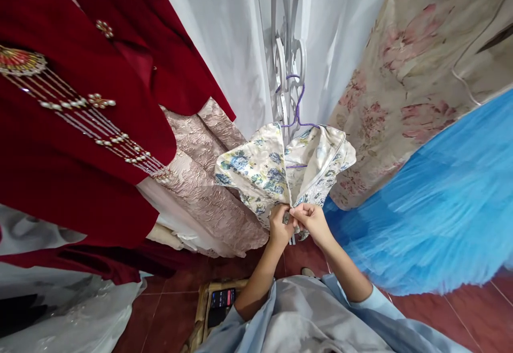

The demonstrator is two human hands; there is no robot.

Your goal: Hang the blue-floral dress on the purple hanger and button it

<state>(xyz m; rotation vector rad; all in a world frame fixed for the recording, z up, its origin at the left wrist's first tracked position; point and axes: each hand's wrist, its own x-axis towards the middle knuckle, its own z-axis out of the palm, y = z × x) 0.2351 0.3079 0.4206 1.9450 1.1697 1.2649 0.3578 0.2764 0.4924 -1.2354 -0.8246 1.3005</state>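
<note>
Red gown (pixel 80 139): largest item, hanging well to the left of the grip of the left hand (pixel 280 228) and right hand (pixel 316 223). Blue skirt (pixel 436 203): to the right of the grip, apart from it. Flowered top (pixel 260 174): hanging directly above the grip, its lower front held there. Both hands are pinched on that lower front, fingertips together. Stool (pixel 201 302): below and left of the grip. Purple hanger (pixel 297 115): above the grip, within the top's shoulders. Phone (pixel 223 298): on the stool. Front edges (pixel 287 176): meeting at the grip, spread in a V above it. Finding: the top is already on its hanger; joining of the edges appears barely begun, the whole stretch above the grip being unfastened. Whether a zip pull or other small fastener sits between the fingertips cannot be told
</note>
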